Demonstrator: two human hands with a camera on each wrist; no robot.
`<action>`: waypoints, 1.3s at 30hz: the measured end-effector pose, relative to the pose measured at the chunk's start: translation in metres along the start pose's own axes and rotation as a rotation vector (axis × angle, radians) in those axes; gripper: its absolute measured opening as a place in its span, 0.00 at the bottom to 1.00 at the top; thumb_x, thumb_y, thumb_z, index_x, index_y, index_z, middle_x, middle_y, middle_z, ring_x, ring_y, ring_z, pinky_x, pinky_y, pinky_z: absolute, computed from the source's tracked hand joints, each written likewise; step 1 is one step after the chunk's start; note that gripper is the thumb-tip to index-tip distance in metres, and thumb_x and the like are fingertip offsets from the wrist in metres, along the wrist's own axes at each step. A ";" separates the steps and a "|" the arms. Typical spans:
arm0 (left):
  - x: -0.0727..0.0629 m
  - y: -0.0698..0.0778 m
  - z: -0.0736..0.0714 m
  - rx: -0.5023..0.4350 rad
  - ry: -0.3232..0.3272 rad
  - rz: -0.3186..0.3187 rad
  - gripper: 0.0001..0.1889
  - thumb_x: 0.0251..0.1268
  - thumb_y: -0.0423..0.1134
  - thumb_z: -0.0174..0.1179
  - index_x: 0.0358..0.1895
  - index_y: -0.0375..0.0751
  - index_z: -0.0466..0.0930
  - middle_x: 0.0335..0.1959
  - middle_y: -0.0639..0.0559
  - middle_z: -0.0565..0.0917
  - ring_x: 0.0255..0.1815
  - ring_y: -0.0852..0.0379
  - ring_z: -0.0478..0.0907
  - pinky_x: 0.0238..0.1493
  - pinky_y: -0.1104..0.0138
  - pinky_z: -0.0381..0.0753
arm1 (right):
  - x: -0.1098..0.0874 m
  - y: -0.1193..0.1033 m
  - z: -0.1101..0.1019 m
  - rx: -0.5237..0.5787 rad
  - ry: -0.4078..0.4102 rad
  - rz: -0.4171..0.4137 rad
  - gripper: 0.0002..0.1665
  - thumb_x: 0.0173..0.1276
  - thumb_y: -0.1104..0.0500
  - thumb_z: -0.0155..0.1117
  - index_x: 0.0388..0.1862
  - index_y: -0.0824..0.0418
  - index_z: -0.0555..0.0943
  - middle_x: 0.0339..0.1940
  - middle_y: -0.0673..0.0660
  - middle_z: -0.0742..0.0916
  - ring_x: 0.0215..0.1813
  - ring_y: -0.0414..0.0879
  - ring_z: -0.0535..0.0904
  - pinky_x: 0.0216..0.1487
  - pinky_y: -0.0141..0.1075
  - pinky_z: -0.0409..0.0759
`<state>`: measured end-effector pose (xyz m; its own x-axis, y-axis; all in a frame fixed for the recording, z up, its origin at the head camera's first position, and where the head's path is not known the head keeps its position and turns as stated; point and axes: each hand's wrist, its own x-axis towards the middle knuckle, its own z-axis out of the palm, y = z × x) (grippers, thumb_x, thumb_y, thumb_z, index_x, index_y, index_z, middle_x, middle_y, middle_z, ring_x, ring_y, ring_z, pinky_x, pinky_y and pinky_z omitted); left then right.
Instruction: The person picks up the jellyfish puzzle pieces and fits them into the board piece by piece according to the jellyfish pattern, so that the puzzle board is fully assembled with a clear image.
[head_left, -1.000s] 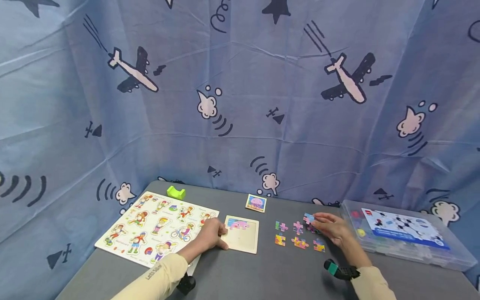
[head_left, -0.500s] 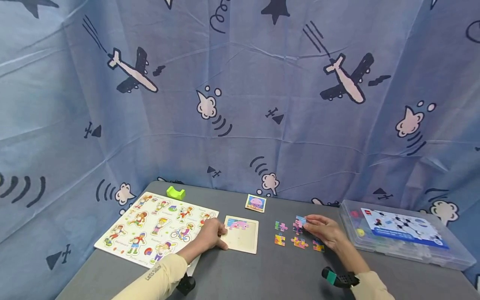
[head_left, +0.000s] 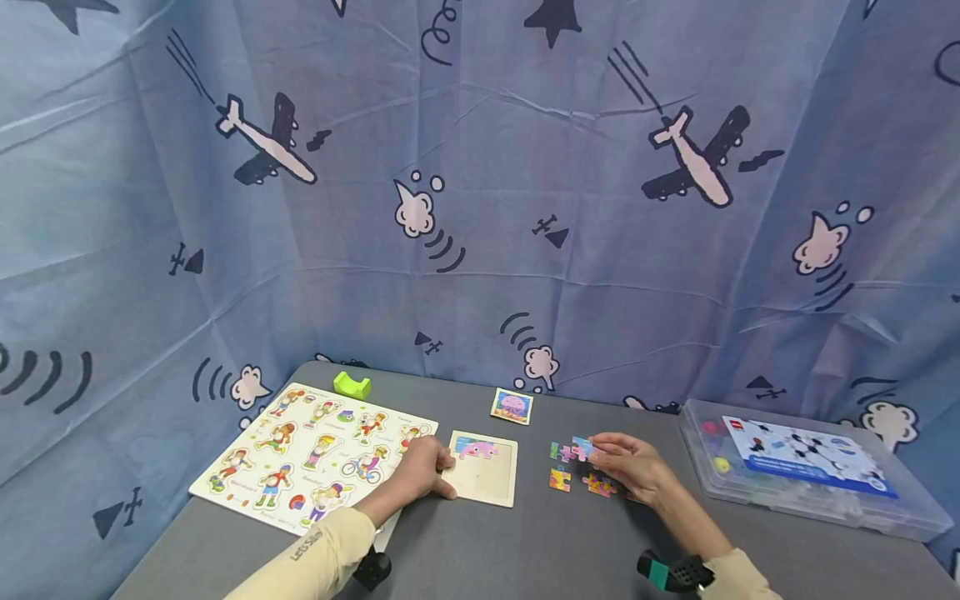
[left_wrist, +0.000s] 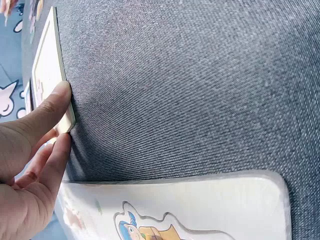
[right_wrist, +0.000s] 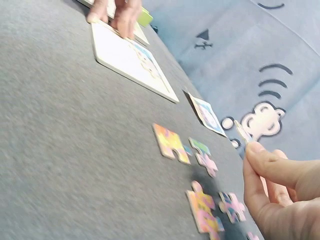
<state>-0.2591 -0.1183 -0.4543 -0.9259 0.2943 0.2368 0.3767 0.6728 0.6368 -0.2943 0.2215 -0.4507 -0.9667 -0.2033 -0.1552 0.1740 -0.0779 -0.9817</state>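
From here the right hand (head_left: 632, 469) pinches a puzzle piece (head_left: 582, 447), and the wooden tray (head_left: 483, 485) lies left of that pinch (the left hand (head_left: 424, 468), nearer, grips its edge)

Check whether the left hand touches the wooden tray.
Touching: the left wrist view shows the left hand gripping the wooden tray, thumb against it.

On my feed I've got a blue curtain (head_left: 487, 142) with black-and-pale planes (head_left: 699, 162), grey tabletop (head_left: 547, 550), cream tray (head_left: 480, 485), yellow-and-pink puzzle pieces (head_left: 559, 481), lime-green block (head_left: 352, 387).
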 end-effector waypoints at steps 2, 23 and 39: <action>0.000 0.000 0.000 0.002 0.000 -0.006 0.35 0.22 0.24 0.79 0.13 0.43 0.52 0.13 0.63 0.48 0.18 0.64 0.46 0.22 0.72 0.47 | -0.001 0.000 0.005 0.001 -0.001 0.006 0.15 0.58 0.77 0.64 0.42 0.64 0.81 0.38 0.51 0.83 0.40 0.42 0.81 0.45 0.35 0.81; 0.000 0.000 0.000 -0.007 0.000 -0.014 0.29 0.23 0.24 0.79 0.12 0.40 0.59 0.14 0.62 0.50 0.19 0.65 0.48 0.22 0.72 0.48 | 0.016 0.014 0.051 -0.034 0.025 0.040 0.18 0.55 0.74 0.68 0.46 0.71 0.78 0.36 0.53 0.86 0.37 0.43 0.83 0.42 0.38 0.82; -0.001 0.001 -0.001 -0.001 0.004 0.001 0.31 0.23 0.25 0.80 0.12 0.39 0.57 0.14 0.63 0.49 0.18 0.65 0.48 0.22 0.73 0.48 | 0.024 0.019 0.081 0.019 -0.029 0.025 0.19 0.59 0.78 0.62 0.51 0.77 0.74 0.37 0.54 0.86 0.36 0.41 0.82 0.43 0.35 0.81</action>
<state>-0.2579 -0.1189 -0.4528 -0.9255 0.2926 0.2406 0.3780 0.6718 0.6371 -0.2989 0.1362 -0.4646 -0.9563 -0.2334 -0.1762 0.2019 -0.0910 -0.9752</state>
